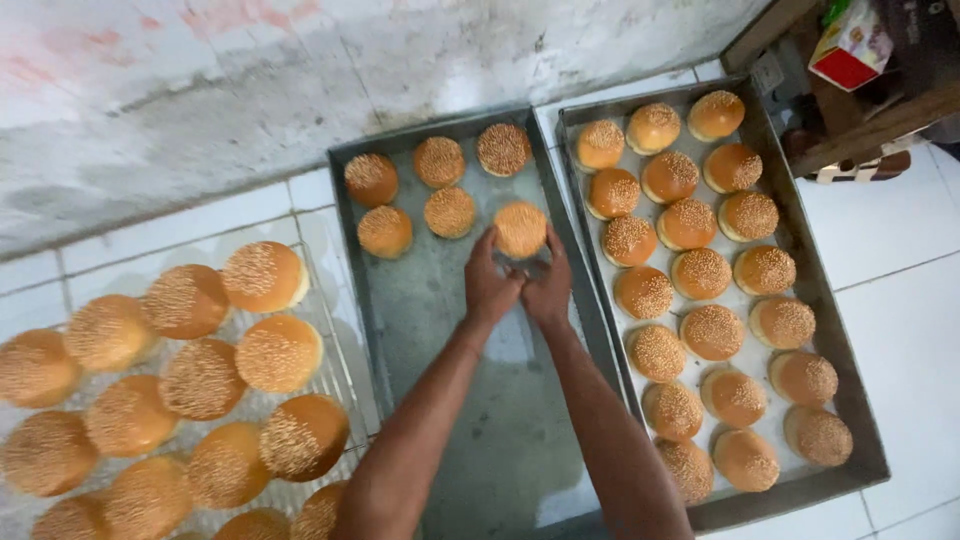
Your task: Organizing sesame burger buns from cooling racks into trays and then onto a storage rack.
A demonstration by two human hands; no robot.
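A grey metal tray (440, 300) lies on the white tiled floor in the middle, with several sesame buns at its far end. My left hand (487, 282) and my right hand (549, 285) reach side by side into it, fingers touching a sesame bun (521, 228) in the second row at the right. Whether they grip it or only touch it is unclear. Other buns sit in two rows beside it, such as one (450, 211) just to its left.
A second metal tray (835, 330) on the right holds several buns in three columns. At the left a wire rack (335, 375) carries several larger buns. A stained wall runs along the back. A red-and-white carton (850, 45) sits on wooden furniture at top right.
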